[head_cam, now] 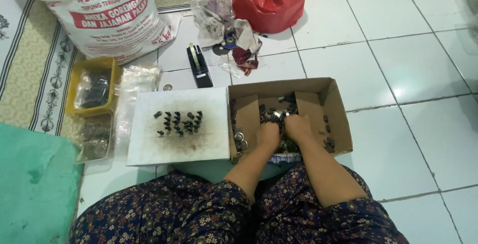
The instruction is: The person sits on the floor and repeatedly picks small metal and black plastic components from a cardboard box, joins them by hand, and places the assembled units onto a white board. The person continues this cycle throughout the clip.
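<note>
Inside the brown cardboard box (334, 105), left hand (268, 135) and right hand (298, 127), grip unclear, white-and-red sack (99, 12) beyond.

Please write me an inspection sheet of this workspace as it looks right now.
Surface: white tiled floor, patterned mat at left.
Job's things: open cardboard box of small dark parts; white board with small dark pieces set in rows.
Clutter: tape dispenser, red plastic bag, clear bags, large printed sack, yellow tray, green cushion.
Grippers: left hand and right hand both down in the box; grip hidden.
Cables: nothing seen.
Surroundings: person's floral-clothed legs at bottom.
</note>
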